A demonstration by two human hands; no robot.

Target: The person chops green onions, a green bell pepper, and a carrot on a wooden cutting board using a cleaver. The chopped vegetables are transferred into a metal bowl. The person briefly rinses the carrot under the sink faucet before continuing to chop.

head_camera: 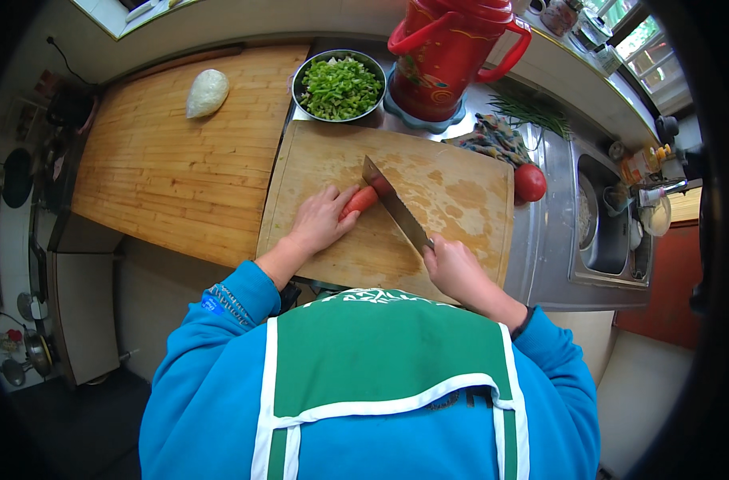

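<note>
A wooden cutting board (316,156) with damp patches lies before me. On it, my left hand (322,219) grips a carrot (359,203), fingers and thumb along its sides. My right hand (454,264) holds the handle of a kitchen knife (397,207) with a broad blade. The blade slants up and left across the board, close to the carrot's free end; whether they touch I cannot tell. Behind the board's back edge stands a metal bowl (297,96) of chopped green vegetable (343,87). A red tomato (529,183) sits just off the board's right edge.
A red thermos jug (439,66) stands behind the board, beside a patterned cloth (496,141) and long green stalks (532,114). A steel sink (607,240) is at the right. On the wooden counter (184,168) at the left lies a pale, plastic-wrapped bundle (208,93).
</note>
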